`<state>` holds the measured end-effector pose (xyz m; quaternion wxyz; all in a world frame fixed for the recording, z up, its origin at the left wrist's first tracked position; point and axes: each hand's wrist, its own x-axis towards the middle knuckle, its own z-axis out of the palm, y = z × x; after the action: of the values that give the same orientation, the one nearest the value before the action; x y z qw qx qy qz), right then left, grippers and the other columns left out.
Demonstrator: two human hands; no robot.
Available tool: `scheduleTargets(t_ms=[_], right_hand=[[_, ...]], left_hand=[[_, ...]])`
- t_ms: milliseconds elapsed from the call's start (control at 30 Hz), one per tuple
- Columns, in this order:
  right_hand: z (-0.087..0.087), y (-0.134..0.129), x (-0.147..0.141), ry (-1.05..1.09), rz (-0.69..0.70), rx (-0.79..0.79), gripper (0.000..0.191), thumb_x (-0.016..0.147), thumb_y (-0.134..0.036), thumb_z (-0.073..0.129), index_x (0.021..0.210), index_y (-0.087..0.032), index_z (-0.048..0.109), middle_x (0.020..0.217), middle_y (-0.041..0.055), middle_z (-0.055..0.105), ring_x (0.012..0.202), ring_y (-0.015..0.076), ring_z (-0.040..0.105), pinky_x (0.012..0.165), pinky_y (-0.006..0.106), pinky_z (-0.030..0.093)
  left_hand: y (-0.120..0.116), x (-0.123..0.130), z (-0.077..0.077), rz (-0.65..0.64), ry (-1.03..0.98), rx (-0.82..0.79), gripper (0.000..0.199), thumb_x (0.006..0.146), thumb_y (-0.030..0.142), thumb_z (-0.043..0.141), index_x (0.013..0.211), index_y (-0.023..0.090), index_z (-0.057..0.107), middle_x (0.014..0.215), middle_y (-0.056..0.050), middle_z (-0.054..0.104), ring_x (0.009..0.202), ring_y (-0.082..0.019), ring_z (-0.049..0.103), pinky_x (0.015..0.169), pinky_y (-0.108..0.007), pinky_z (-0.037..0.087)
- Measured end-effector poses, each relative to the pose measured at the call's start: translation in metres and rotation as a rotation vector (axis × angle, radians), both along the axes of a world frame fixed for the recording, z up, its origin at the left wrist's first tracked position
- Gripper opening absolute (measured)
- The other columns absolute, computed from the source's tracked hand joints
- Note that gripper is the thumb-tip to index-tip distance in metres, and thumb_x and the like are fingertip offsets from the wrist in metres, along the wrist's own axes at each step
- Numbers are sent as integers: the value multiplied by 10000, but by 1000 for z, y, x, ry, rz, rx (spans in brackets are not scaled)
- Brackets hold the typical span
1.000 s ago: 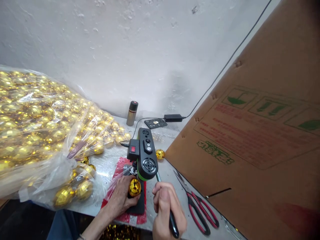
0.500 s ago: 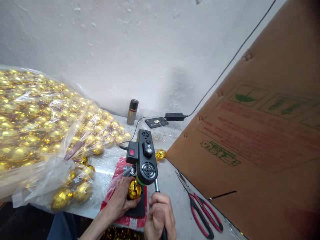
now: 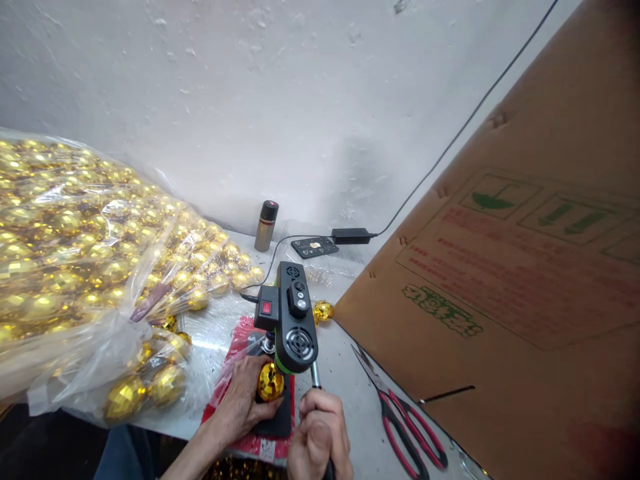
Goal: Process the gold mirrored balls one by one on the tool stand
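My left hand (image 3: pixel 245 397) grips a shiny gold faceted ball (image 3: pixel 271 382) between thumb and fingers. The ball is under the near end of a black bench machine (image 3: pixel 296 317) that has round vents and a red switch. The machine stands on a black base (image 3: pixel 277 423) over a red plastic sheet (image 3: pixel 241 333). To the right of the ball, my right hand (image 3: pixel 321 433) is wrapped round a metal lever (image 3: pixel 315 375) with a dark grip. The machine's head hides what is directly beneath it.
A big clear bag of gold balls (image 3: pixel 65 267) fills the left. Red-and-black scissors (image 3: pixel 400 420) lie beside a large cardboard box (image 3: pixel 500 267) on the right. Toward the wall are a dark-capped bottle (image 3: pixel 265 227), a black phone-like slab (image 3: pixel 315 247), a power adapter (image 3: pixel 351 236) and another gold ball (image 3: pixel 323 311).
Hardly anything differs. The view has shifted slightly, and both hands keep their hold on the ball and the lever.
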<state>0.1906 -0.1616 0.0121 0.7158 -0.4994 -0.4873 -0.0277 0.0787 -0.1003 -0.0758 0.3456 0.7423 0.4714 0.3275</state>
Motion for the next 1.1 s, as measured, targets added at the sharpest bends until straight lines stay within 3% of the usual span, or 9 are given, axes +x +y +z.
scheduleTargets(t_ms=[133,267,700,900,1100], right_hand=[[-5,9,5,-88,-40,122,414,1109,-263,485,696,-241,482,702,-36,564,568,117,517,537,267,385],[-6,14,5,-79,-49,130,412,1114,-257,474,702,-241,479,699,-33,558,559,114,519,530,255,391],[14,14,2,-38,12,141,485,1161,-271,445,679,-227,472,687,-59,549,544,92,490,534,256,368],[4,15,4,-29,18,167,461,1155,-258,451,697,-233,494,704,-47,565,581,106,520,572,270,389],[-19,15,5,-68,11,162,434,1155,-229,432,725,-237,487,739,-39,567,600,115,519,601,275,418]], left_hand=[[1,0,-1,1,1,0,409,822,368,833,1194,245,716,1155,-103,763,1076,-354,694,974,-491,575],[2,1,-2,-5,-16,6,421,821,385,841,1201,242,725,1171,-112,771,1083,-364,699,984,-514,574],[1,4,-5,10,-34,11,486,787,289,857,1251,257,715,1175,-94,765,1099,-359,694,976,-492,580],[2,5,-2,9,-36,-37,538,764,283,846,1282,233,711,1215,-119,761,1139,-383,691,1010,-525,565],[4,5,-1,6,-35,-73,531,760,283,826,1276,221,717,1229,-127,754,1156,-387,679,1020,-538,554]])
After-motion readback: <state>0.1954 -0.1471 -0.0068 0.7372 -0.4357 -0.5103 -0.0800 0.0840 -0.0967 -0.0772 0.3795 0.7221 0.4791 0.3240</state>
